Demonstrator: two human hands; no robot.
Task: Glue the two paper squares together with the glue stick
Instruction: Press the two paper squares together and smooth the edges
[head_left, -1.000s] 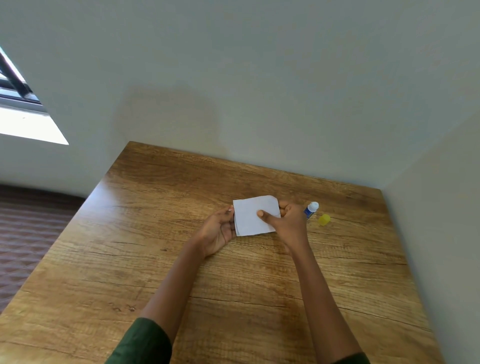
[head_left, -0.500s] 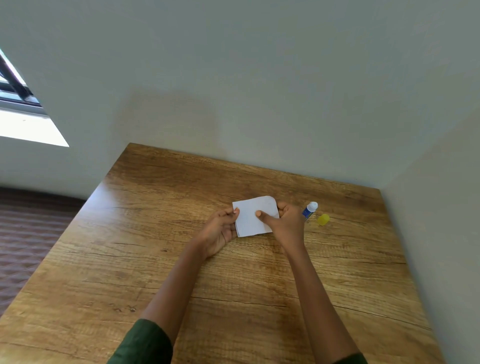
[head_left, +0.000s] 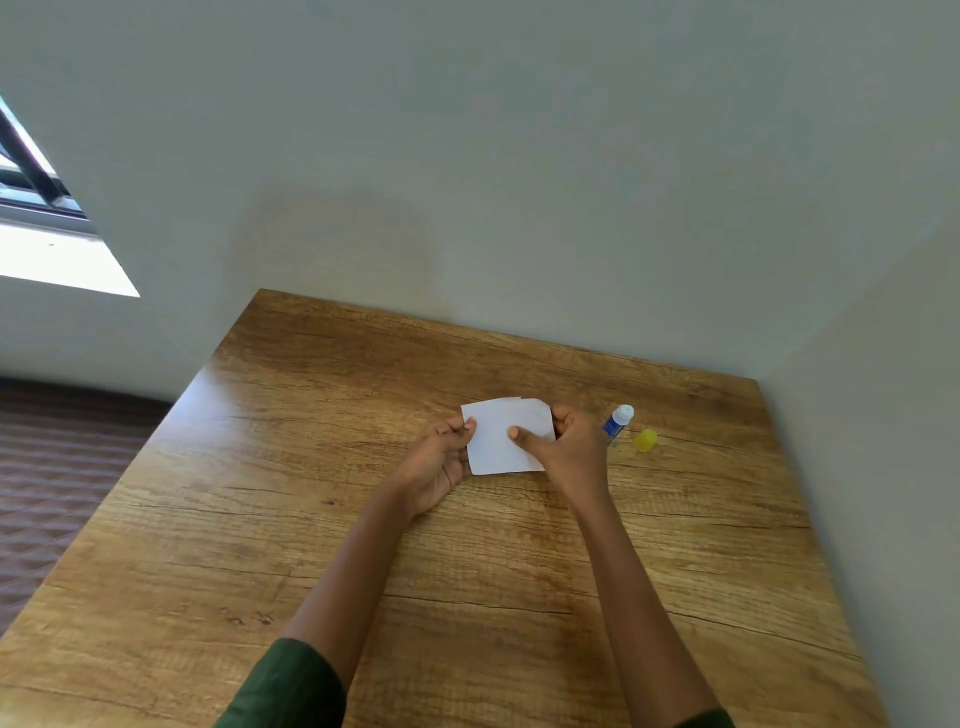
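Observation:
The white paper squares (head_left: 501, 441) are stacked one on the other just above the wooden table (head_left: 311, 519), a sliver of the lower sheet showing at the top edge. My left hand (head_left: 439, 465) pinches their left edge. My right hand (head_left: 566, 452) grips the right side, thumb pressed on the top sheet. The glue stick (head_left: 617, 423), blue with its white tip bare, lies on the table just right of my right hand. Its yellow cap (head_left: 645, 440) sits beside it.
Walls close the table off at the back and along the right side. The table's left edge drops to a dark patterned floor (head_left: 52, 467). A window (head_left: 31, 197) is at the far left.
The papers stay between both hands and have shifted only slightly. My right thumb slid a little along the top sheet. Glue stick and cap have not moved.

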